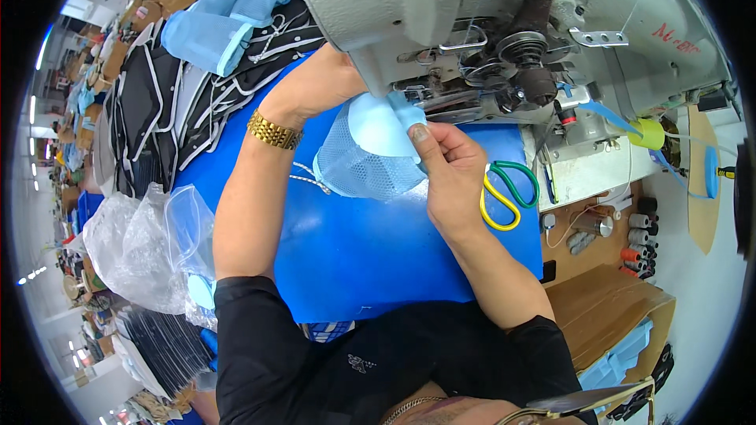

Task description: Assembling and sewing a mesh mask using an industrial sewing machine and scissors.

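A light blue mesh pouch [366, 161] with a smooth pale blue round panel sits under the head of a grey sewing machine [417, 24]. My right hand [453, 173] is closed on the pouch's right edge, with the thumb on top. My left hand [327, 79], a gold watch on its wrist, reaches to the far left side of the pouch. The machine head hides its fingers. A speckled cord [311, 179] shows at the pouch's left side. Scissors [512, 195] with green and yellow handles lie right beside my right wrist.
Blue mesh pouches [209, 35] rest on black pieces with white edging [157, 102] at the left. Clear plastic bags [130, 244] lie nearer me on the blue work surface [354, 260]. Blue tape [610, 116] runs into the machine. A cardboard box [606, 307] stands at lower right.
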The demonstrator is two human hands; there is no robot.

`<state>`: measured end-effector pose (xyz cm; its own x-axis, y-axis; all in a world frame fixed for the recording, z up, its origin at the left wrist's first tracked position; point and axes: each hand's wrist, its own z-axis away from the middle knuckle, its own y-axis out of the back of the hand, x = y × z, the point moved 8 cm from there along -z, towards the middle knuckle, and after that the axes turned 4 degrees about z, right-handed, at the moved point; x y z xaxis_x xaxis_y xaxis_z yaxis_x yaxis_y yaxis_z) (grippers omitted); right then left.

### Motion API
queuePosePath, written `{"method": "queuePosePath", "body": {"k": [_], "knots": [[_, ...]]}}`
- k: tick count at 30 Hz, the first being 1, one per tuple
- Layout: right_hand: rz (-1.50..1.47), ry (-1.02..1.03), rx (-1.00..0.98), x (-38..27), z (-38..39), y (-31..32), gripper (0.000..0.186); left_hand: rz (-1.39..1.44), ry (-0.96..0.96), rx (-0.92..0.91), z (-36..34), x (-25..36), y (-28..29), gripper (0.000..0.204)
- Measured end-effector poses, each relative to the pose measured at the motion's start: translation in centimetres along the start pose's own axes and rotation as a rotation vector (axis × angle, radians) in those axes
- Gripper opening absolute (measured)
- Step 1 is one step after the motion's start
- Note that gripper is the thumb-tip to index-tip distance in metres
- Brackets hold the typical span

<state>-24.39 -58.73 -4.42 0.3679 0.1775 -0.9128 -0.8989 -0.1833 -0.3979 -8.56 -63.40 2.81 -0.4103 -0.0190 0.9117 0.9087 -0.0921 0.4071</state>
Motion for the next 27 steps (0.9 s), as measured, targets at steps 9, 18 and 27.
{"method": "queuePosePath", "body": {"k": [9,18,27], "knots": [[-0.019,0.038,-0.027,0.4,-0.1,-0.1,0.022,-0.047,-0.211,0.012,-0.7,0.1,0.3,0.038],[-0.027,0.029,-0.05,0.7,-0.3,0.1,0.022,0.16,-0.117,0.073,-0.4,-1.3,0.0,0.033],[-0.046,0.016,-0.063,0.6,-0.5,0.0,0.019,0.268,-0.1,0.061,-0.1,-1.0,-0.4,0.032]]}}
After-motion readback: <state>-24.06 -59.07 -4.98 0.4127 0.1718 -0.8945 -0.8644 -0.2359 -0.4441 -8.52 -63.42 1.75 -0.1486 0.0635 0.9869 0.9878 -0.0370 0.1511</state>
